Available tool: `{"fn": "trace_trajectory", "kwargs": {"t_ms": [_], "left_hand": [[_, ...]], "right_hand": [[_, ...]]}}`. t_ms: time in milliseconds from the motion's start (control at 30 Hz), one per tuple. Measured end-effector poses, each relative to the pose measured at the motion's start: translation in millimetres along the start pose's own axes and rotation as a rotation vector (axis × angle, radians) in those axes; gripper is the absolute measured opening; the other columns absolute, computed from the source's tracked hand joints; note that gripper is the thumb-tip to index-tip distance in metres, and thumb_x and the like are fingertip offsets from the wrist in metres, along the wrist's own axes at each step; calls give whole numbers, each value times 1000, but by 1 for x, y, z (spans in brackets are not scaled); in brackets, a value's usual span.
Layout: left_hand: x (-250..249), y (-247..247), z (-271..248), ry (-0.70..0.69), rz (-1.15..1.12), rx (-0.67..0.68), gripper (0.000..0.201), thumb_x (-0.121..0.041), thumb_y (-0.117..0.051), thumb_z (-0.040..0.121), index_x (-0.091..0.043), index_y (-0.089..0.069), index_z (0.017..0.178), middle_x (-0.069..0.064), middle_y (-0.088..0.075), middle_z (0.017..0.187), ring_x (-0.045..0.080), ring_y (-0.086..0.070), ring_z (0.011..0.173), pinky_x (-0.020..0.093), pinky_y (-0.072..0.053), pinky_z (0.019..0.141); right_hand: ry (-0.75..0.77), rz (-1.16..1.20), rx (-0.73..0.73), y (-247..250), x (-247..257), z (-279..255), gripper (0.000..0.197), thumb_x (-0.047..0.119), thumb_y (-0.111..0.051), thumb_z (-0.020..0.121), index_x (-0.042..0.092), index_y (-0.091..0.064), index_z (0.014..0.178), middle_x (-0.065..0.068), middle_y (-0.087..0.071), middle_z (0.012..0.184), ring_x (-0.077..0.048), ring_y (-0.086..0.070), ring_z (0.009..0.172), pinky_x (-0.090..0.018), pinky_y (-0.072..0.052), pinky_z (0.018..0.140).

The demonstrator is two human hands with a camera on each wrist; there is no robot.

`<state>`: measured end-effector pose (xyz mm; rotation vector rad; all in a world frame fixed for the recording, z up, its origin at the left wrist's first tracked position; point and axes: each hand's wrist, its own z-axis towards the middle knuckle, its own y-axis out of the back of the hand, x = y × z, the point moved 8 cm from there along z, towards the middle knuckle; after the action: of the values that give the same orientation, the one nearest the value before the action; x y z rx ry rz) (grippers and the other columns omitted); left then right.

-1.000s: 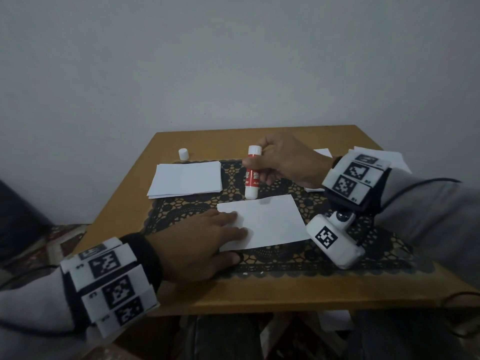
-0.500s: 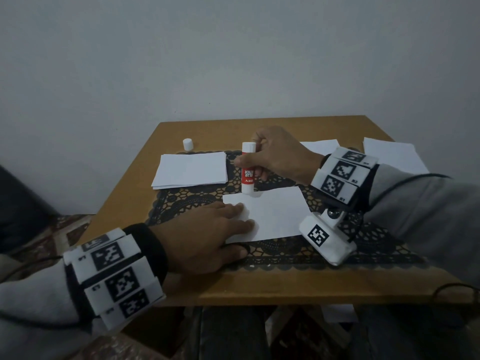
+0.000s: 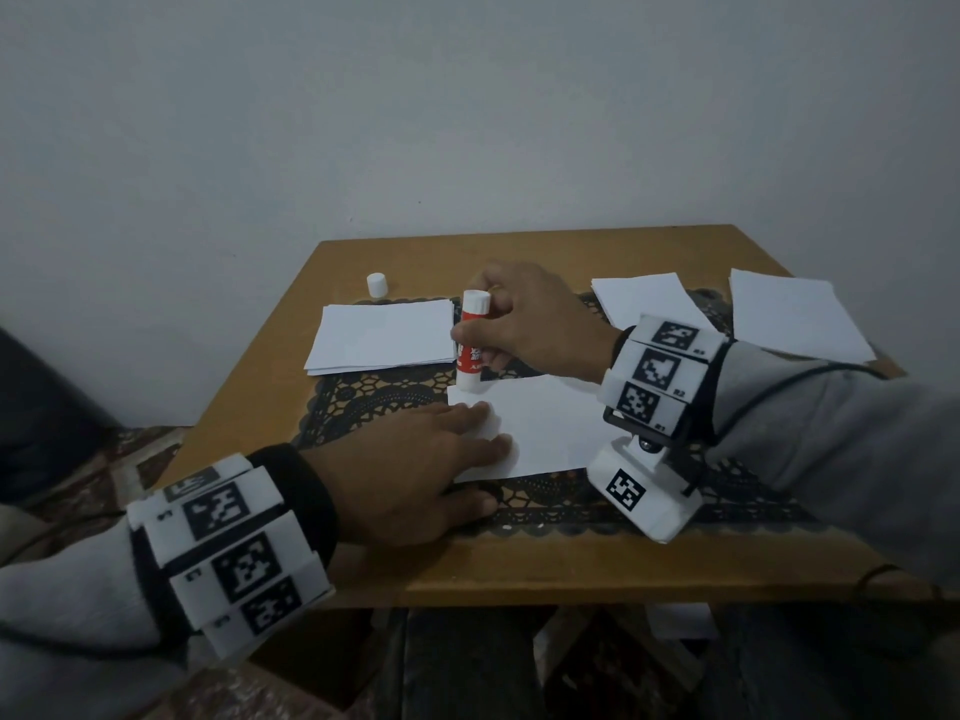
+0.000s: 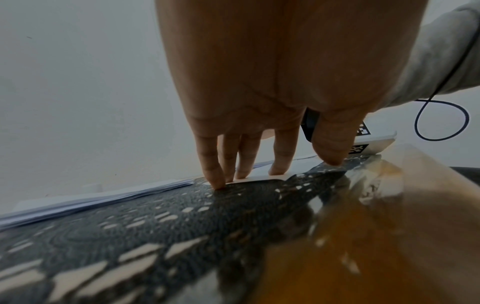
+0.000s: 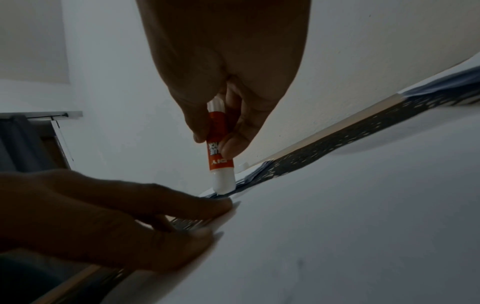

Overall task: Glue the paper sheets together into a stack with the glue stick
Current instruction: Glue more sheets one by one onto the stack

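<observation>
Your left hand (image 3: 415, 459) lies flat, fingers (image 4: 281, 162) straight, pinning the sheet (image 3: 545, 433) so it won't slide; just beyond them your right hand (image 3: 530, 324) grasps the glue stick (image 3: 471, 340), tip down on the sheet's far corner

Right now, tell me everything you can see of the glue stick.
The glue stick is a small tube with a red printed label and white ends, plastic by the look of it. Its cap is off and stands apart on the table. The right hand grips it round the middle, upright, open end down on the far left corner of the paper sheet, which the left hand presses flat on the lace mat.
</observation>
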<state>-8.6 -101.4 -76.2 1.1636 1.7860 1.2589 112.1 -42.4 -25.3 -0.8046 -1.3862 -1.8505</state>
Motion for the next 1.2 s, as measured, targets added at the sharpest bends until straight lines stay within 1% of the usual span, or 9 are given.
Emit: {"fn": "trace_trajectory", "kwargs": {"t_ms": [100, 267, 367, 467, 567, 700, 833, 933, 1200], "left_hand": [[0, 0, 0, -2, -6, -6, 59, -52, -35, 97, -33, -17, 150, 0, -9, 160, 19, -19, 144, 37, -23, 117], [0, 0, -1, -18, -21, -21, 59, -51, -35, 97, -31, -19, 150, 0, -12, 159, 20, -24, 142, 39, -27, 115], [0, 1, 0, -30, -21, -29, 58, -51, -35, 97, -30, -20, 150, 0, -14, 158, 19, -26, 141, 39, -28, 115], [-1, 2, 0, -31, -12, -38, 58, -50, -35, 97, -30, -21, 150, 1, -14, 158, 20, -25, 142, 38, -27, 115], [-3, 3, -1, -21, -22, -38, 58, -49, -37, 97, -29, -22, 150, 2, -15, 158, 21, -25, 142, 37, -26, 116], [-2, 3, -2, -6, -25, -30, 58, -49, -37, 97, -30, -21, 150, 1, -15, 158, 19, -24, 142, 36, -25, 116], [-1, 3, 0, -5, -19, -35, 59, -51, -37, 97, -31, -21, 150, 2, -17, 158, 19, -24, 142, 37, -26, 116], [0, 4, 1, 10, -34, -31, 57, -51, -38, 96, -34, -23, 149, 0, -17, 158, 18, -23, 142, 38, -25, 116], [-2, 17, 9, 14, -23, -84, 45, -54, -42, 93, -36, -40, 135, -5, -43, 138, 15, -43, 123, 36, -39, 105]], "right_hand": [[1, -58, 20, -8, 1, 0, 23, 21, -75, 84, 12, -55, 92, -7, -69, 86, -19, -71, 70, -38, -61, 64], [5, -229, 77, -13, 5, 0, 25, 26, -69, 88, 16, -48, 96, 3, -57, 86, -9, -60, 68, -20, -47, 51], [12, -268, 212, -24, 8, -5, 27, 23, -65, 90, 14, -46, 108, -4, -59, 93, -18, -65, 67, -27, -56, 52], [84, -395, 215, -26, 15, -4, 28, 22, -63, 91, 11, -48, 112, -7, -60, 98, -14, -57, 70, -26, -51, 61], [92, -439, 197, -25, 16, -3, 30, 24, -64, 91, 12, -48, 114, -7, -61, 104, -19, -57, 81, -26, -49, 65], [69, -436, 197, -19, 10, -6, 26, 24, -64, 91, 15, -45, 107, -3, -58, 95, -13, -54, 73, -22, -42, 57], [33, -462, 185, -5, 3, -11, 27, 24, -63, 91, 18, -43, 107, -2, -59, 92, -17, -57, 76, -26, -47, 60], [8, -466, 166, 9, -5, -15, 29, 23, -64, 90, 23, -38, 104, 4, -55, 86, -10, -53, 72, -21, -41, 57], [-71, -502, 90, 43, -26, -29, 25, 25, -64, 89, 17, -46, 104, 2, -56, 88, -12, -53, 73, -25, -46, 64]]}}
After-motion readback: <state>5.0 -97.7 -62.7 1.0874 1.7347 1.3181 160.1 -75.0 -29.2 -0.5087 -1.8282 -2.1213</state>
